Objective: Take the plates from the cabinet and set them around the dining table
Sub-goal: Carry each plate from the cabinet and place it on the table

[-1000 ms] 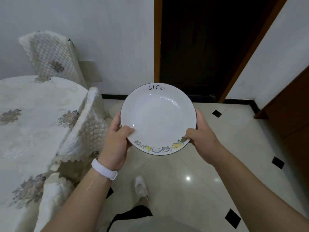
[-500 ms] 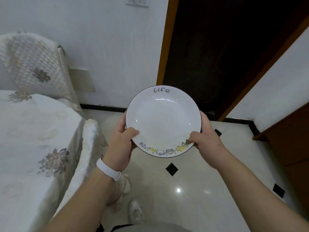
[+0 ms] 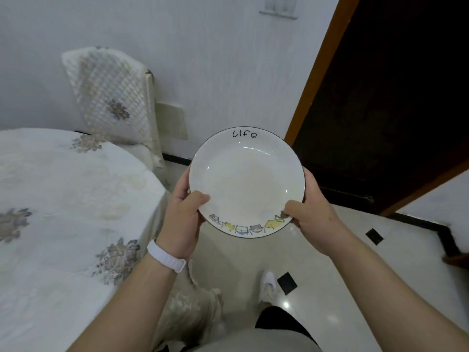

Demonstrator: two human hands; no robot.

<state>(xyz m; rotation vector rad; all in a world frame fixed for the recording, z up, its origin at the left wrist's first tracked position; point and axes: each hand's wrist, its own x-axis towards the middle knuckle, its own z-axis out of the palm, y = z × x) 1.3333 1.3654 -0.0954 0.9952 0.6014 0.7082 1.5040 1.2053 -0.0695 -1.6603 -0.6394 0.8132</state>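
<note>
I hold a white plate (image 3: pixel 246 181) with a dark rim, the word "Life" at its far edge and cartoon cats along its near edge. My left hand (image 3: pixel 181 219) grips its left rim, thumb on top, with a white band on the wrist. My right hand (image 3: pixel 311 214) grips the right rim the same way. The plate is level, in the air over the floor, just right of the round dining table (image 3: pixel 63 212) covered in a white floral cloth. No plates are seen on the visible part of the table.
A chair with a quilted cover (image 3: pixel 111 97) stands against the wall behind the table. Another covered chair (image 3: pixel 193 311) is tucked under the table by my legs. A dark doorway with a wooden frame (image 3: pixel 314 67) lies ahead on the right. The floor is glossy tile (image 3: pixel 330 270).
I have walked forward along the table; its top now fills more of the left side and the far chair is nearer. The plate stays held in both hands.
</note>
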